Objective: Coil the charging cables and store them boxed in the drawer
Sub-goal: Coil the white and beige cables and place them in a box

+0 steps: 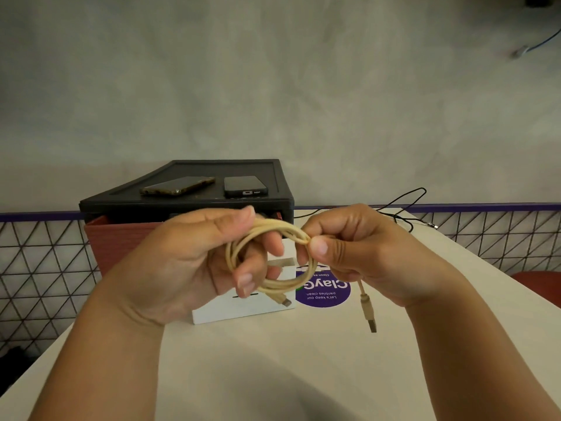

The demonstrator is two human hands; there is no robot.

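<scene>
1. The left hand (194,253) is holding a beige charging cable (267,256) wound into a small coil, its fingers curling through and around the loops above the white table (273,360).
2. The right hand (343,247) is pinching the top of the coil between thumb and forefinger — its other fingers are closing around the strands.
3. A USB plug (372,322) is hanging loose below the right hand, and the cable's smaller connector (283,301) is dangling under the coil.
4. A white box (243,309) is sitting on the table just beneath the hands, beside a purple round sticker (323,294).
5. Behind them a black drawer unit (188,202) is standing with its reddish drawer (118,241) pulled out — two phones (177,186) are lying on its top.
6. A black cable (403,205) is lying on the table's far right, well apart from the hands.
</scene>
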